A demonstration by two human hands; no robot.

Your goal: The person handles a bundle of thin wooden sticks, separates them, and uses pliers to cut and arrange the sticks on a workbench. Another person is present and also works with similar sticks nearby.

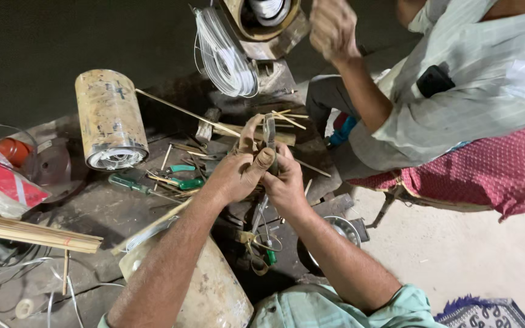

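Note:
My left hand (238, 169) and my right hand (285, 182) meet in the middle of the view, both closed around a slim metal hand tool (269, 135) that stands upright between them. My left thumb presses on the tool's side. The tool's lower part (260, 212) shows below my palms, over a cluttered dark work surface (104, 209). A cylindrical drum (211, 291) lies under my left forearm.
A second person in a light striped shirt (481, 79) sits at the right, one hand (332, 27) raised. A wound cylinder (109, 118), white wire coil (223, 58), green-handled tools (183, 181), thin sticks (31, 234), a metal bowl (343, 229) and a red bag (1, 179) surround my hands.

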